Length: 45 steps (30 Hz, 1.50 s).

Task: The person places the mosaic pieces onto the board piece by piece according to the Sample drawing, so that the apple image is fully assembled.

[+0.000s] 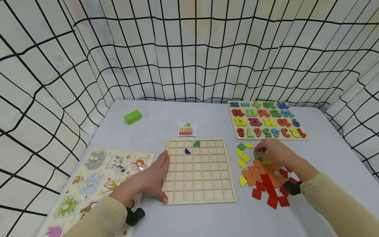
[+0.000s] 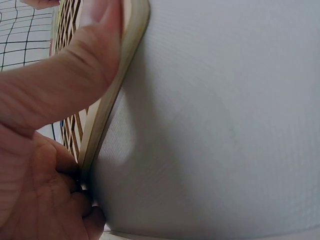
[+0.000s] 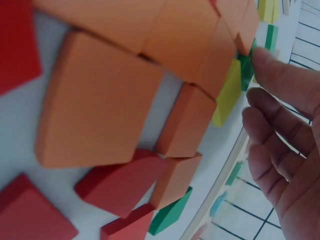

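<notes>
A square wooden grid board point(image 1: 198, 171) lies in front of me. Inside its upper part are a green quarter-round piece point(image 1: 196, 144) and a dark blue piece point(image 1: 188, 151). My left hand point(image 1: 154, 179) rests along the board's left edge, fingers toward the upper corner and thumb at the lower corner; in the left wrist view the thumb point(image 2: 75, 75) lies against the wooden rim. On the right, my right hand point(image 1: 270, 150) pinches a green piece point(image 3: 246, 70) at its fingertips, beside yellow pieces point(image 1: 245, 158). Orange squares point(image 1: 251, 179) and red pieces point(image 1: 267, 186) lie loose below it.
A small pattern card point(image 1: 187, 129) lies behind the grid board. At the back right is a number puzzle board point(image 1: 269, 123). An animal puzzle board point(image 1: 100, 177) lies at the left, a green block point(image 1: 133, 117) at the back left. Black netting point(image 1: 195, 52) surrounds the table.
</notes>
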{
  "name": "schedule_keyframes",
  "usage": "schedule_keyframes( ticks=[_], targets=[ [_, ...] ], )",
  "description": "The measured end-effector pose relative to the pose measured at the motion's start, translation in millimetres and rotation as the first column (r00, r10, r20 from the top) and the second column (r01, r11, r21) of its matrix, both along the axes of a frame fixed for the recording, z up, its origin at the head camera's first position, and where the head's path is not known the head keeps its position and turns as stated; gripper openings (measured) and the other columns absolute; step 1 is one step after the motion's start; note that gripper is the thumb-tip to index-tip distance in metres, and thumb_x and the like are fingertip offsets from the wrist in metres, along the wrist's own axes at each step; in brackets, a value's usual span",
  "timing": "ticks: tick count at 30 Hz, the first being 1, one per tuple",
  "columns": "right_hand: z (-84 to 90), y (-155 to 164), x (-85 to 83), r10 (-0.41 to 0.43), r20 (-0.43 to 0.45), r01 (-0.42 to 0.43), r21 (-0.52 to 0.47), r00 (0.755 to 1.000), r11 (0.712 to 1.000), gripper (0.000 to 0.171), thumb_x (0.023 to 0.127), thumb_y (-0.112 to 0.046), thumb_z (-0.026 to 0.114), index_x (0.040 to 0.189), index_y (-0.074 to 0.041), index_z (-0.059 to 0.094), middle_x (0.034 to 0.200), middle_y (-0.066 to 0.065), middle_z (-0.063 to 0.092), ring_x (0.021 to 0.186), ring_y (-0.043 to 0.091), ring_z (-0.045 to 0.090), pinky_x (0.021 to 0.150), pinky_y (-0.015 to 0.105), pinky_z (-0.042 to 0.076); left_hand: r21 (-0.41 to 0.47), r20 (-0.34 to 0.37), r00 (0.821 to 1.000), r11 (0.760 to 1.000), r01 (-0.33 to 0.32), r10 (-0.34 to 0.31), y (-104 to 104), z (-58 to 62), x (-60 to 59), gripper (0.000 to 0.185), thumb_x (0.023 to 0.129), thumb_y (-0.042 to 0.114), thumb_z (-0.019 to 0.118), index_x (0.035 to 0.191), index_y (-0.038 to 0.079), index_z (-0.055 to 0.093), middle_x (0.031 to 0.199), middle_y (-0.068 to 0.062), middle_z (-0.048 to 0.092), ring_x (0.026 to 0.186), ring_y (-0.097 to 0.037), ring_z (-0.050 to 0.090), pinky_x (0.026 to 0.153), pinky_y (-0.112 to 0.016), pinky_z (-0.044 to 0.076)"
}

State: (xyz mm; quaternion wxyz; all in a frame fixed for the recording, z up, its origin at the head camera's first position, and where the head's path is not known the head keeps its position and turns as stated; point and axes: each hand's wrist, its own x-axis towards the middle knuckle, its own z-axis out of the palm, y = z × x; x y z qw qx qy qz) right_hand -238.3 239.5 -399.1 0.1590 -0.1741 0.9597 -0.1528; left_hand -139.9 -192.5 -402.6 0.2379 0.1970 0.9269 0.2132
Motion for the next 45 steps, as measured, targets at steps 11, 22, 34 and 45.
schedule_keyframes(
  ticks=[11, 22, 34, 45],
  targets=[
    [-6.8, 4.1, 2.6, 0.007, 0.036, -0.005, -0.049, 0.999, 0.999, 0.020, 0.090, -0.006, 0.077, 0.109, -0.004, 0.075, 0.099, 0.004, 0.073, 0.096, 0.021, 0.065, 0.090, 0.044, 0.060, -0.002, 0.003, 1.000, 1.000, 0.002, -0.002, -0.1, 1.4, 1.2, 0.140, 0.063, 0.034, 0.098, 0.157, -0.016, 0.007, 0.168, -0.031, -0.006, 0.158, -0.046, 0.001, 0.127, -0.058, 0.017],
    [-0.9, -0.1, 4.4, -0.025, -0.005, 0.025, -0.096, 1.000, 0.995, 0.014, 0.089, -0.007, 0.078, 0.097, -0.010, 0.067, 0.091, 0.001, 0.066, 0.089, 0.019, 0.060, 0.084, 0.035, 0.057, 0.000, 0.004, 1.000, 1.000, -0.004, 0.004, -0.8, 2.2, 1.2, 0.141, 0.063, 0.034, 0.098, 0.157, -0.015, 0.006, 0.169, -0.031, -0.006, 0.158, -0.046, 0.001, 0.127, -0.057, 0.016],
    [-1.0, -60.5, -16.4, 0.041, -0.118, -0.073, -0.283, 0.992, 0.956, 0.007, 0.093, -0.005, 0.073, 0.100, -0.008, 0.070, 0.097, 0.005, 0.071, 0.088, 0.020, 0.063, 0.081, 0.034, 0.058, -0.011, 0.020, 1.000, 1.000, -0.009, 0.009, -0.8, 0.7, 1.0, 0.141, 0.064, 0.036, 0.098, 0.159, -0.013, 0.005, 0.170, -0.028, -0.009, 0.159, -0.043, -0.001, 0.128, -0.056, 0.015],
    [-12.7, -127.1, -37.4, 0.083, -0.024, -0.086, -0.365, 0.996, 0.927, 0.009, 0.096, -0.010, 0.071, 0.104, -0.008, 0.073, 0.101, 0.007, 0.071, 0.088, 0.019, 0.063, 0.083, 0.032, 0.056, -0.009, 0.017, 1.000, 1.000, -0.019, 0.019, -0.8, 2.0, 2.4, 0.142, 0.063, 0.035, 0.098, 0.159, -0.012, 0.005, 0.170, -0.027, -0.009, 0.159, -0.042, -0.001, 0.129, -0.054, 0.015]
  ],
)
